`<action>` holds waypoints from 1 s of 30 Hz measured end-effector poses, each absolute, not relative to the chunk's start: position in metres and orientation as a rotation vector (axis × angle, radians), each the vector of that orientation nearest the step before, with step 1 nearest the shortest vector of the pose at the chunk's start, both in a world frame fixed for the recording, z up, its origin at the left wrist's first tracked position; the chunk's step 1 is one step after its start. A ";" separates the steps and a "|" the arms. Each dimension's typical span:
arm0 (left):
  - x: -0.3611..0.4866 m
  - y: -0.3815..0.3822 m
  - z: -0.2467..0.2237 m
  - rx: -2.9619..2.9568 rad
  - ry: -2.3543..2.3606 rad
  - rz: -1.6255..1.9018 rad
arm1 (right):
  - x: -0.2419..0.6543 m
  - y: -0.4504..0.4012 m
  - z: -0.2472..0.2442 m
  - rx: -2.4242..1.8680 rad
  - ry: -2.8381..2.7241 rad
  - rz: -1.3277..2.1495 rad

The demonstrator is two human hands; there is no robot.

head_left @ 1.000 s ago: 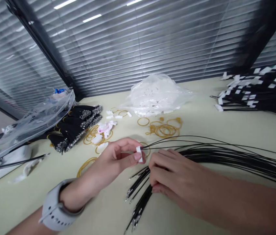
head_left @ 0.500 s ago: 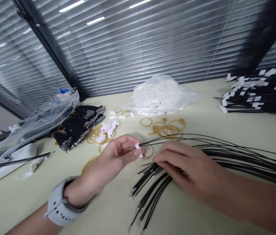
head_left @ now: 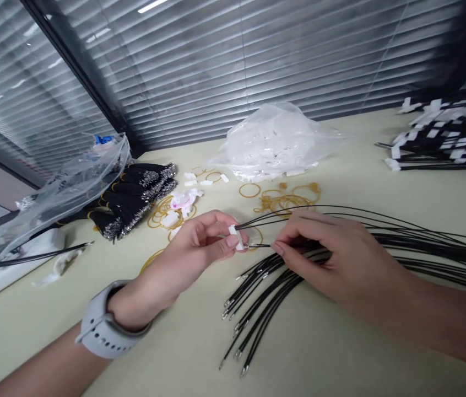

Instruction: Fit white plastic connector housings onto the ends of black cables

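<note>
White connector (head_left: 235, 237) sits pinched in my left hand (head_left: 198, 242) above the pale surface (head_left: 167, 344), thin black wires (head_left: 255, 220) running out of it, while my right hand (head_left: 326, 251) grips another wire (head_left: 265, 245) close behind its metal tip (head_left: 252, 246), which points at the connector's lower end; I can't tell whether it has entered. To seat it well, I'd judge, I should hold the connector steady, keep that tip straight to its opening, and push gently so the wire doesn't bow.
</note>
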State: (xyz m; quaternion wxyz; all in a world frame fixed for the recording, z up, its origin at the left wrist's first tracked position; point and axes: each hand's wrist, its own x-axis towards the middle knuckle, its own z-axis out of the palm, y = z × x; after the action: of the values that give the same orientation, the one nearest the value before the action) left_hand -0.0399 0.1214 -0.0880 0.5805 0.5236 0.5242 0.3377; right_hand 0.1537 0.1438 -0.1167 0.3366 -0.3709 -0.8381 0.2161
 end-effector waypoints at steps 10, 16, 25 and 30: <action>-0.041 0.121 -0.089 1.262 1.200 0.787 | 0.156 0.142 -0.117 -0.946 -2.223 0.554; -0.039 0.122 -0.089 1.259 1.227 0.789 | 0.155 0.143 -0.119 -0.957 -2.241 0.574; -0.040 0.120 -0.089 1.288 1.217 0.771 | 0.154 0.143 -0.120 -0.925 -2.233 0.556; -0.038 0.121 -0.091 1.314 1.261 0.775 | 0.154 0.143 -0.119 -0.908 -2.215 0.573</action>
State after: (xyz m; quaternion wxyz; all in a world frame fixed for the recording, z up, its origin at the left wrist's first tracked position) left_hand -0.0376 0.1206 -0.0910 0.5492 0.5549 0.5324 0.3271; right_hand 0.1536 0.1426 -0.1187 0.3337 -0.3477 -0.8483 0.2194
